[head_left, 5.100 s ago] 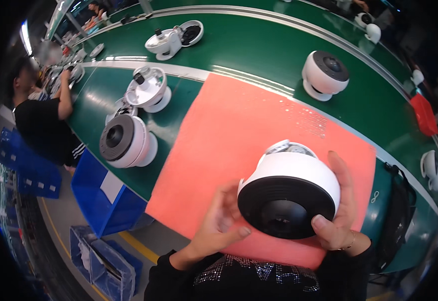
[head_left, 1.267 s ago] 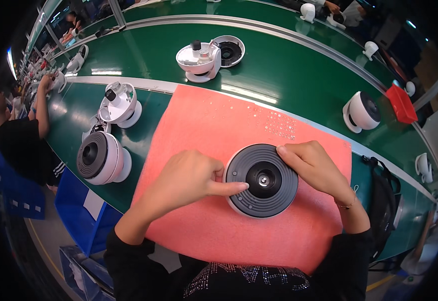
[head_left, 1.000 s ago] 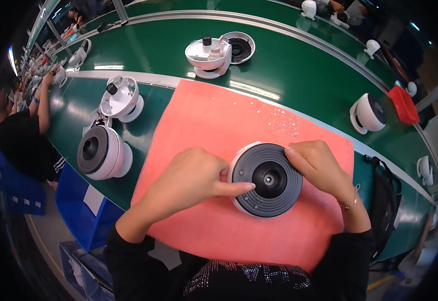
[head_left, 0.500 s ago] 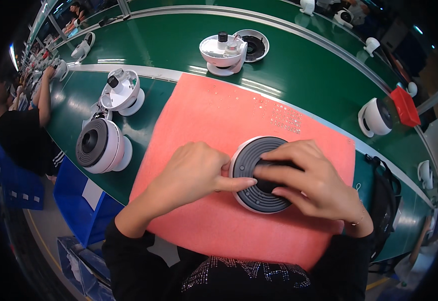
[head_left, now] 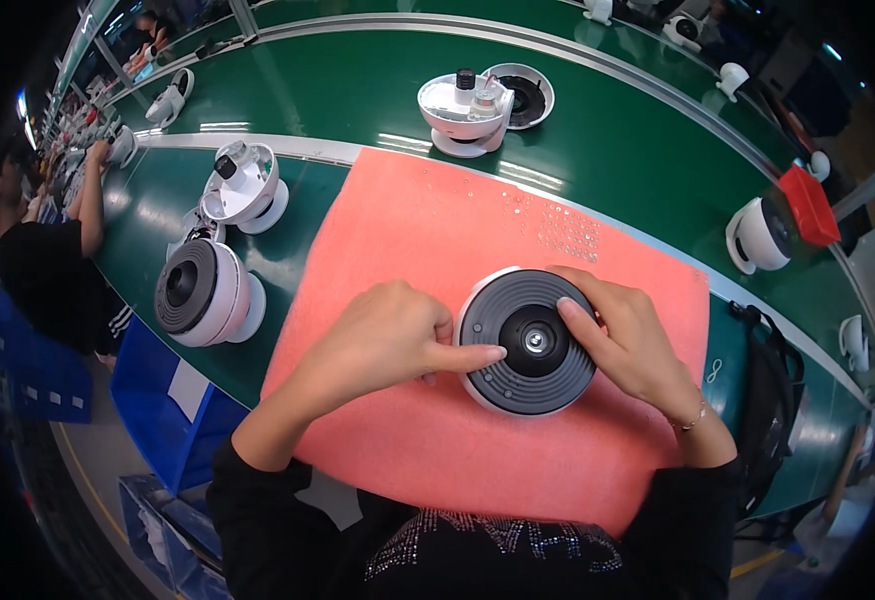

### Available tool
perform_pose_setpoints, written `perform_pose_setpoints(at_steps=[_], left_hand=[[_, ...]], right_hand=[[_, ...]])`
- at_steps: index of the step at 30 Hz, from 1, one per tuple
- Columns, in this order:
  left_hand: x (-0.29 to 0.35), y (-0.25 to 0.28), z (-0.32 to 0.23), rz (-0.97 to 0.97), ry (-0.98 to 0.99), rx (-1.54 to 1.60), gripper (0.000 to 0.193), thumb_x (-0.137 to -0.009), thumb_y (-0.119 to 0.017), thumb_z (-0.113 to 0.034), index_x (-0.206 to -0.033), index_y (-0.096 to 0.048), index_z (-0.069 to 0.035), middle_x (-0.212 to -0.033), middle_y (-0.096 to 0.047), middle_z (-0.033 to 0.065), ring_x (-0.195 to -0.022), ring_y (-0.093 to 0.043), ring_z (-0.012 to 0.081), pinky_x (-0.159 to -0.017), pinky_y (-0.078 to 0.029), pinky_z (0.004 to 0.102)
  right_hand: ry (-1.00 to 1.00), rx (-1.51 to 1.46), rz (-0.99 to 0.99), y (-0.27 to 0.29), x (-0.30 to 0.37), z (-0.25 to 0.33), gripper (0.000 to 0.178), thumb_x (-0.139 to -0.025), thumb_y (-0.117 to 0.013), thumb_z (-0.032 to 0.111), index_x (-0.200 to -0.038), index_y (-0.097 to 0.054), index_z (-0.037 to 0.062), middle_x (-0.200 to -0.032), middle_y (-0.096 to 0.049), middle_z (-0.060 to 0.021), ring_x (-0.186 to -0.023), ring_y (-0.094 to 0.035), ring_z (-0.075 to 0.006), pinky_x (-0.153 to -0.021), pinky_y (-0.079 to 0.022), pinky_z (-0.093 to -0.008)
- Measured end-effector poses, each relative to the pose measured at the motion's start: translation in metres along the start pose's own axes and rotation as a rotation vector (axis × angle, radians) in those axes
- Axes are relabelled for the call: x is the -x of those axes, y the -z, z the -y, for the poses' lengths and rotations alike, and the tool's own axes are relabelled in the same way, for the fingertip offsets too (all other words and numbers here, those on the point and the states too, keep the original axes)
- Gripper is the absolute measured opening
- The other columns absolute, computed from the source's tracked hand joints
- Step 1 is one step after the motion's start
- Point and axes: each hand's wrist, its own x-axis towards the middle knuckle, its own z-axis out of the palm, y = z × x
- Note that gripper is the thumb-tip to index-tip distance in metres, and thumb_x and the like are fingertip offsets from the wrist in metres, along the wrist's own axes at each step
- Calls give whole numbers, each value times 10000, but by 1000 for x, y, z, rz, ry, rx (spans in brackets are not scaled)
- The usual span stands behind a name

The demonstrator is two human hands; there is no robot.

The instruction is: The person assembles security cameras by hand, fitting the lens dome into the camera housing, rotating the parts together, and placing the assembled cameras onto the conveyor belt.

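Observation:
A round white device (head_left: pixel 502 382) with a dark grey ringed face rests on the pink mat (head_left: pixel 397 455), face up. A small shiny lens (head_left: pixel 535 341) sits in its black centre. My left hand (head_left: pixel 382 335) is closed at its left side, the thumb lying on the face and the fingers bent by the edge, partly hidden. My right hand (head_left: pixel 632 340) wraps the upper right rim, with its thumb on the ringed face and its other fingers mostly out of sight behind the side.
Small clear round pieces (head_left: pixel 567 230) dot the mat's far part. Left stand a similar device (head_left: pixel 189 290) and an opened one (head_left: pixel 242 185). Beyond the mat, green belt (head_left: pixel 327 85) carries another opened unit (head_left: pixel 462 115). A black bag (head_left: pixel 767 410) lies right; a co-worker (head_left: pixel 42 270) is at left.
My right hand has drawn back from the middle of the face to the right rim, uncovering the lens. The unit on the far belt has shifted right.

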Motion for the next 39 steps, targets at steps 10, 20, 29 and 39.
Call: perform_pose_setpoints(at_steps=[10, 20, 29, 39], left_hand=[[3, -37, 9, -15, -196, 1027, 732, -733, -714, -267, -1304, -363, 26, -1118, -563, 145, -1093, -507, 202, -871, -446, 324], [-1, -8, -33, -515, -522, 344, 860, -597, -770, -239, -1273, -362, 99, -1075, -580, 222, -967, -606, 279, -741, -535, 336], [-19, 6, -60, -608, -563, 218, 826, -604, -756, -212, -1275, -376, 86, -991, -616, 197, -925, -623, 264, -700, -552, 348], [-57, 4, -41, -405, -557, 851, 752, -639, -714, -145, -1282, -382, 63, -1148, -534, 140, -1062, -524, 213, -907, -425, 327]], right_hand=[[-50, -588, 61, -7, 7, 5, 477, -833, -616, 222, -1191, -375, 21, -1091, -512, -116, -1012, -510, -192, -885, -403, -307], [341, -208, -382, 16, -9, 17, 683, -547, -833, 361, -1020, -495, 2, -911, -624, -154, -837, -643, -265, -731, -514, -323], [403, -278, -470, 43, -17, 12, 619, -551, -813, 359, -955, -524, -11, -831, -624, -117, -800, -627, -212, -726, -485, -302], [254, -587, -339, 55, -11, -10, 916, -613, -789, 364, -1307, -275, 58, -1226, -462, -207, -1107, -492, -306, -865, -447, -390]])
